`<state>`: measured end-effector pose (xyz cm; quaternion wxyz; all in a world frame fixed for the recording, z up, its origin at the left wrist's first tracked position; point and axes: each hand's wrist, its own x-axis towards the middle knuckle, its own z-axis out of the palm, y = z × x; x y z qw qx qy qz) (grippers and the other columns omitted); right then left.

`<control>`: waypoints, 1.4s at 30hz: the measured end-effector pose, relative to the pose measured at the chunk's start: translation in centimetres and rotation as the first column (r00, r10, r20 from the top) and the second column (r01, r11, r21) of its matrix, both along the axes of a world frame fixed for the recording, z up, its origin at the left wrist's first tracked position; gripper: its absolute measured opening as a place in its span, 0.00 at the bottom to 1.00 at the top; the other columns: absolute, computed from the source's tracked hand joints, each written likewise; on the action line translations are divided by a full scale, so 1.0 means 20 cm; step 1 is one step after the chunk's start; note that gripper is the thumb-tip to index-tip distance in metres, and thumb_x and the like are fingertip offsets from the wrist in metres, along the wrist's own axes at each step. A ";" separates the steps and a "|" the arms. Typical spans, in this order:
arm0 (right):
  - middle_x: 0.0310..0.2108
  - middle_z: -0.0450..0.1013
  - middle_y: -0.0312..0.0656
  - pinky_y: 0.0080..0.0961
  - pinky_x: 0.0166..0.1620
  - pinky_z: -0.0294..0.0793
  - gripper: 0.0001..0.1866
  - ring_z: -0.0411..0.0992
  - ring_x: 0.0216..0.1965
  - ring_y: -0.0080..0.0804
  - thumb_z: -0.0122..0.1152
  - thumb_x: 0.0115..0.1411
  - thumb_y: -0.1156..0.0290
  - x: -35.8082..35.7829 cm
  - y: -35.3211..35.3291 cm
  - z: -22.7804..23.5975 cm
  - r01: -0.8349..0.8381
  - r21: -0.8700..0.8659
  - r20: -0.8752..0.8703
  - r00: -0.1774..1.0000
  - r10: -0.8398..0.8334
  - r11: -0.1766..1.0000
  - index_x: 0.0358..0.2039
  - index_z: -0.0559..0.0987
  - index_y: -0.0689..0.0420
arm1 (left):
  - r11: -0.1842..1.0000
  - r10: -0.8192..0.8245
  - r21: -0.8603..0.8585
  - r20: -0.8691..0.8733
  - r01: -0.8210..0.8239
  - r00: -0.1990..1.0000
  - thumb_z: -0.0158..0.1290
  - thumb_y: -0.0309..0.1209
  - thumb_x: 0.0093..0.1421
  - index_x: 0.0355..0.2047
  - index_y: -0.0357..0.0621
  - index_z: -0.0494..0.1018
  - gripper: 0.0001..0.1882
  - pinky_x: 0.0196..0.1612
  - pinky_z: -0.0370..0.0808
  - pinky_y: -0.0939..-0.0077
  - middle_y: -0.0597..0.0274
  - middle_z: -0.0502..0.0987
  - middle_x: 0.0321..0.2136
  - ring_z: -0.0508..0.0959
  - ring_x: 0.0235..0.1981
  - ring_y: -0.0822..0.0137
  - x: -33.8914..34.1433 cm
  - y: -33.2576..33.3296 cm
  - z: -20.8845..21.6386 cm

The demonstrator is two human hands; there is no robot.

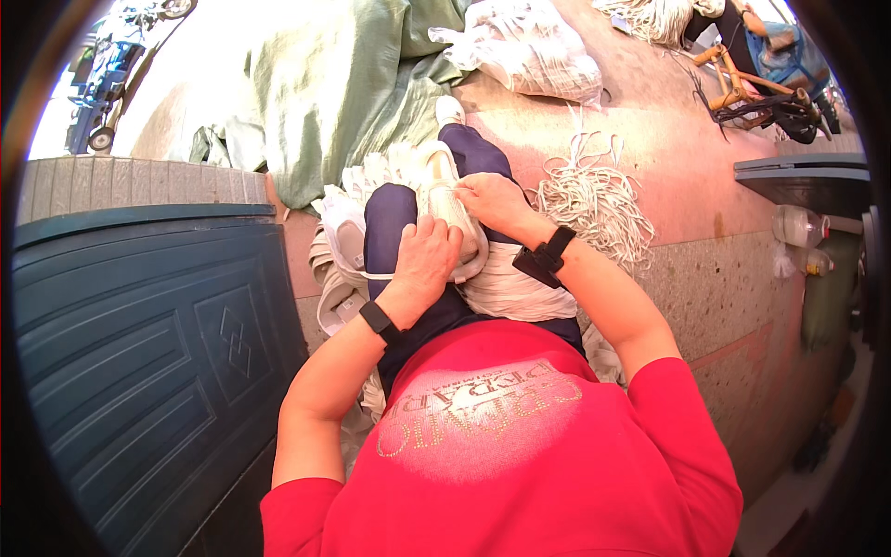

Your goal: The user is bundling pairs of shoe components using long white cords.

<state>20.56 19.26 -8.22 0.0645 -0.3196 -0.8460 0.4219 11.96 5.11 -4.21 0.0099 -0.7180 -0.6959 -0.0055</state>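
Note:
A white shoe lies across my lap between my thighs, its toe end toward me. My left hand bends over the shoe's left side, fingers closed on a thin white shoelace that loops out beside the wrist. Over the lacing area, my right hand is pinched at the shoe's right edge, with thumb and forefinger together on the lace; the fingertips hide part of it. More white shoes are bunched beside and beyond my left knee. A bundle of white laces rests under my right forearm.
A loose heap of white laces lies on the floor to the right. Beyond are a green tarp and a full white plastic bag. A dark blue panelled door stands at left. Plastic bottles and a bicycle frame are at right.

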 end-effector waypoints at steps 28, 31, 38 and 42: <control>0.23 0.71 0.56 0.40 0.35 0.68 0.11 0.70 0.30 0.49 0.48 0.49 0.69 -0.14 0.05 -0.05 -0.293 0.164 0.051 0.956 0.289 0.942 0.22 0.76 0.63 | 0.976 -0.199 -0.114 -0.098 0.187 0.975 0.47 0.32 0.46 0.27 0.46 0.71 0.08 0.32 0.61 0.70 0.64 0.69 0.22 0.66 0.32 0.65 0.03 -0.01 0.02; 0.23 0.71 0.55 0.38 0.34 0.69 0.09 0.71 0.30 0.49 0.48 0.49 0.72 -0.13 0.04 -0.09 -0.218 0.335 -0.019 0.971 0.238 0.917 0.23 0.76 0.62 | 0.990 -0.139 -0.033 -0.027 0.138 0.990 0.48 0.30 0.44 0.26 0.44 0.69 0.07 0.32 0.61 0.73 0.63 0.68 0.23 0.66 0.31 0.65 0.02 -0.02 0.02; 0.17 0.69 0.44 0.29 0.26 0.66 0.04 0.69 0.22 0.36 0.52 0.42 0.79 -0.16 0.13 -0.13 -0.227 -0.142 -0.213 0.958 0.194 0.963 0.21 0.73 0.59 | 0.989 -0.138 -0.040 0.067 0.141 0.988 0.49 0.28 0.43 0.29 0.45 0.68 0.10 0.31 0.62 0.71 0.63 0.67 0.24 0.67 0.31 0.64 -0.02 -0.03 0.06; 0.17 0.68 0.45 0.29 0.26 0.65 0.03 0.68 0.22 0.36 0.54 0.42 0.78 -0.20 0.12 -0.11 -0.270 -0.080 -0.179 0.951 0.253 0.959 0.17 0.69 0.58 | 0.999 -0.037 0.020 0.416 0.032 0.909 0.49 0.26 0.47 0.30 0.43 0.70 0.08 0.33 0.65 0.68 0.59 0.70 0.24 0.69 0.30 0.60 -0.08 -0.04 0.06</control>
